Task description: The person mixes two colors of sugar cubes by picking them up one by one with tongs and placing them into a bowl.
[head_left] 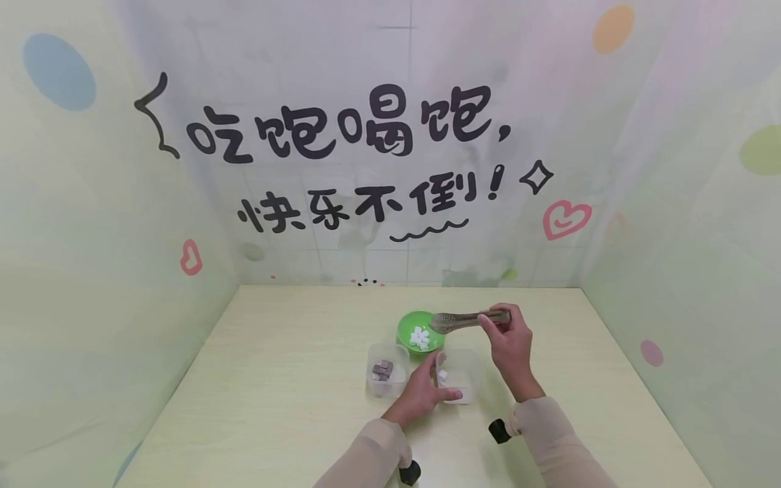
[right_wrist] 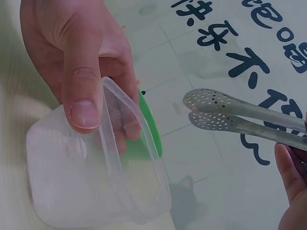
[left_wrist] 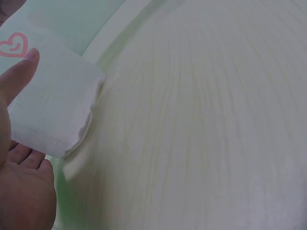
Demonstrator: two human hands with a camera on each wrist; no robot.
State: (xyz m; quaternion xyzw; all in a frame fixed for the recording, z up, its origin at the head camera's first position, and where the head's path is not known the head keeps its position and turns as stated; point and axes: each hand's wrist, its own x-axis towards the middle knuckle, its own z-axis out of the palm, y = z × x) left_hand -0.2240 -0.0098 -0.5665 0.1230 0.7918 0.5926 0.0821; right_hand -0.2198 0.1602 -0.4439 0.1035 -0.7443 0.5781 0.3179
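My left hand (head_left: 421, 392) grips a clear plastic container (head_left: 468, 364) at its left side, thumb along the near side and fingers round the far side. Inside that container lies a small white cube (head_left: 443, 374). My right hand (head_left: 511, 346) holds a pair of metal tongs (head_left: 443, 323), whose perforated tips point left over the right rim of a green bowl (head_left: 404, 327). In the right wrist view the two tips of the tongs (right_wrist: 213, 120) lie close together with nothing visible between them. Several white cubes (head_left: 419, 337) sit in the bowl.
Left of my left hand stands a second clear container (head_left: 398, 373) with several grey-brown cubes (head_left: 382, 369) in it. The pale wooden table (head_left: 262, 386) meets printed fabric walls (head_left: 403, 61) at its back and sides. A black wrist device (head_left: 499, 430) sits at my right sleeve.
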